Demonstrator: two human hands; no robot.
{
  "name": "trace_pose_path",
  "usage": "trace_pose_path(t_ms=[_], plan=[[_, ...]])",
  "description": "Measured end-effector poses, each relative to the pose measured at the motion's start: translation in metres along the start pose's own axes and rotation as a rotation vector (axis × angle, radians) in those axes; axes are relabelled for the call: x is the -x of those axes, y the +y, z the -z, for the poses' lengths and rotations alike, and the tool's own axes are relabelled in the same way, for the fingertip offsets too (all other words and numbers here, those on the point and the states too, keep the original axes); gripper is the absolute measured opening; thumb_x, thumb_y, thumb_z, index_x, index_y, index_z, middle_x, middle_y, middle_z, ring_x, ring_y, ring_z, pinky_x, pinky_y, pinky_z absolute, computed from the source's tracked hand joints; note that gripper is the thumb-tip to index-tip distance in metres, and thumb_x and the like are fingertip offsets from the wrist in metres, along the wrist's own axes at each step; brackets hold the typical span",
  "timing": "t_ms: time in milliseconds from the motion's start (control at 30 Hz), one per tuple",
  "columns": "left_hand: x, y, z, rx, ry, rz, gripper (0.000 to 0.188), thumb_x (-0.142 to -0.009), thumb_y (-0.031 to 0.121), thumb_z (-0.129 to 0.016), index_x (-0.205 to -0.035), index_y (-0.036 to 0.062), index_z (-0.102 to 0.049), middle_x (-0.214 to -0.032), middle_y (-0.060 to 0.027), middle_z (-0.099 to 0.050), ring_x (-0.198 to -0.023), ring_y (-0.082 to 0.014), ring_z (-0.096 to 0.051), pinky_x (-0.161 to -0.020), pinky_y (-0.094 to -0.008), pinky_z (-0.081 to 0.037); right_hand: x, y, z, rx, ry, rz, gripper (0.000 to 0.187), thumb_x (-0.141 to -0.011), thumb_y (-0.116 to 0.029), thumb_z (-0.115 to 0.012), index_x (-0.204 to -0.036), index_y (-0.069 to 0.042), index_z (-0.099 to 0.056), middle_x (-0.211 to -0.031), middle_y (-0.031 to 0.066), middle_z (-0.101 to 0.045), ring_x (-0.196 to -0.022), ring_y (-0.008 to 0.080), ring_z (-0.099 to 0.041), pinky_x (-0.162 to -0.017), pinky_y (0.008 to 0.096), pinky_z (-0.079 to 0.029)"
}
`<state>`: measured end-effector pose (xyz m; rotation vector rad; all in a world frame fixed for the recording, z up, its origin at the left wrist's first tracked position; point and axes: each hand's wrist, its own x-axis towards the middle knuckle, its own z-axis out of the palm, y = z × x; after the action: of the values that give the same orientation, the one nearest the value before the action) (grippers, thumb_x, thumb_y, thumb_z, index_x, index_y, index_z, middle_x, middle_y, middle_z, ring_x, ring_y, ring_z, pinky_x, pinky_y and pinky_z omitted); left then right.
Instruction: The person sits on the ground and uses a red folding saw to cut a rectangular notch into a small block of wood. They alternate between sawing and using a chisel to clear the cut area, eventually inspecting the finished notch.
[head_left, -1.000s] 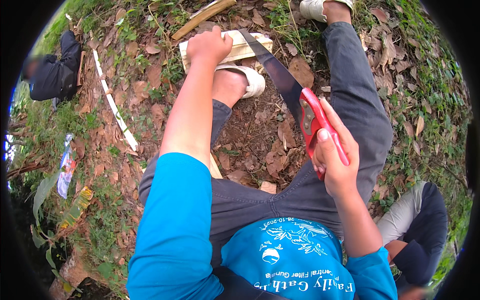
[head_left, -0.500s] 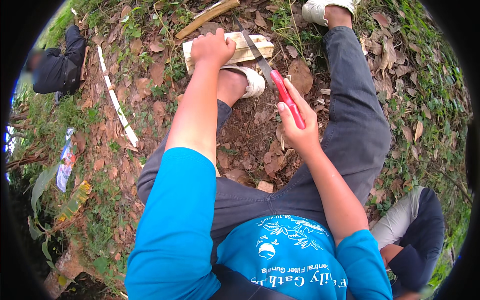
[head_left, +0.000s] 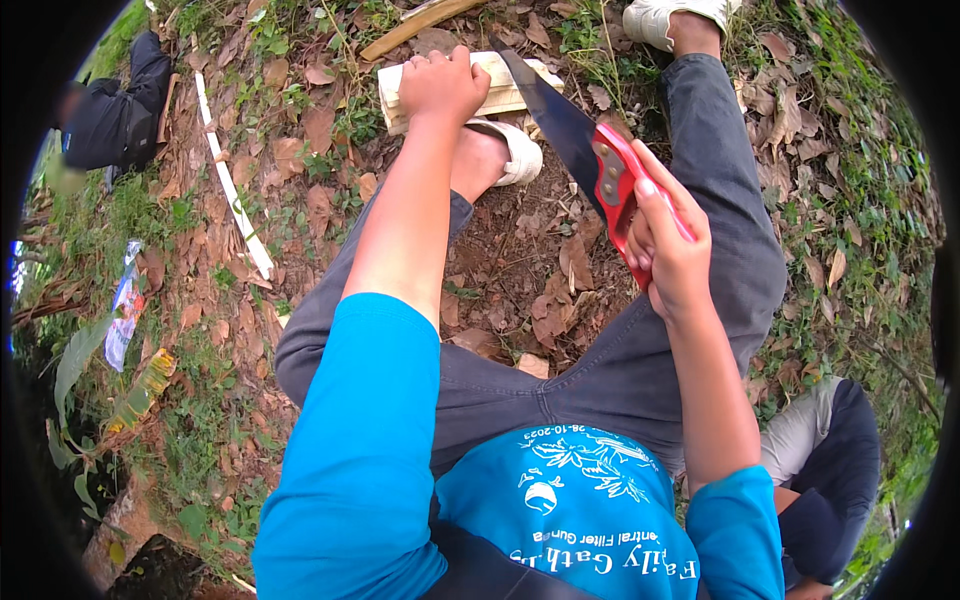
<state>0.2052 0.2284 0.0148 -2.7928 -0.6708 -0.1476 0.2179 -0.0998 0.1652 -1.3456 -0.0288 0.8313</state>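
Observation:
My left hand (head_left: 443,88) is closed on a pale wooden block (head_left: 503,95) lying on the ground at the top middle, beside my shoe (head_left: 523,155). In my right hand (head_left: 675,240) is a handsaw (head_left: 565,130), its red handle wrapped by my fingers. The dark blade slants up and left across the right end of the block, with its flat side turned into view. Whether the blade touches the wood I cannot tell.
A longer piece of wood (head_left: 420,27) lies beyond the block. On the left are a thin white strip (head_left: 228,180), a plastic wrapper (head_left: 124,318) and a person in dark clothes (head_left: 120,115). Another person (head_left: 835,480) sits at the lower right. Dry leaves cover the ground.
My right hand has drawn the saw back to the right and turned it, so the blade's broad side shows now. My left hand stays on the wooden block.

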Motion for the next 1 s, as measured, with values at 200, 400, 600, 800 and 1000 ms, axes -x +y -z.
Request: trace_pose_path(t_ms=[200,400,600,800,1000], plan=[[-0.001,-0.005,0.006,0.067,-0.122,0.055,0.040,-0.092,0.041,-0.051,-0.109,0.0102,-0.069,-0.113,-0.0197,-0.072,-0.109,-0.0372,-0.067,-0.097,-0.0484,-0.047,0.005,0.027,-0.011,0.175,0.045,0.159,0.046,-0.102,-0.013,-0.066,-0.144,0.002,-0.058,-0.114,0.0068,-0.068,-0.091,0.0066,-0.059,-0.083,0.0231,-0.047],[-0.043,-0.017,0.022,0.017,-0.482,0.049,0.070,-0.097,0.059,-0.039,-0.134,0.0078,-0.068,-0.135,-0.0223,-0.066,-0.127,-0.0387,-0.060,-0.108,-0.0502,-0.045,0.024,0.064,-0.003,0.380,0.002,0.279,0.051,-0.101,-0.011,-0.064,-0.150,-0.001,-0.053,-0.143,0.0198,-0.064,-0.133,0.0229,-0.060,-0.110,0.0326,-0.044],[-0.040,-0.005,0.026,0.040,-0.562,0.123,0.069,-0.098,0.058,-0.037,-0.119,0.0057,-0.076,-0.118,-0.0189,-0.075,-0.113,-0.0349,-0.070,-0.100,-0.0478,-0.050,0.001,0.038,-0.006,0.051,0.062,0.144,0.049,-0.100,-0.014,-0.066,-0.146,0.000,-0.057,-0.135,0.0159,-0.067,-0.120,0.0161,-0.063,-0.106,0.0300,-0.046],[-0.033,0.001,0.029,0.015,-0.455,0.108,0.066,-0.096,0.058,-0.042,-0.111,0.0045,-0.079,-0.109,-0.0183,-0.077,-0.104,-0.0350,-0.073,-0.091,-0.0472,-0.053,-0.028,0.048,-0.015,0.108,0.078,0.272,0.048,-0.099,-0.015,-0.068,-0.143,0.002,-0.059,-0.129,0.0177,-0.070,-0.117,0.0145,-0.064,-0.102,0.0283,-0.047],[-0.032,-0.005,0.031,0.063,-0.423,0.111,0.064,-0.094,0.058,-0.046,-0.106,0.0054,-0.080,-0.105,-0.0195,-0.077,-0.099,-0.0353,-0.074,-0.089,-0.0472,-0.055,-0.009,0.043,-0.024,0.125,0.095,0.172,0.049,-0.100,-0.012,-0.066,-0.147,0.001,-0.056,-0.127,0.0146,-0.070,-0.103,0.0108,-0.063,-0.094,0.0260,-0.049]])
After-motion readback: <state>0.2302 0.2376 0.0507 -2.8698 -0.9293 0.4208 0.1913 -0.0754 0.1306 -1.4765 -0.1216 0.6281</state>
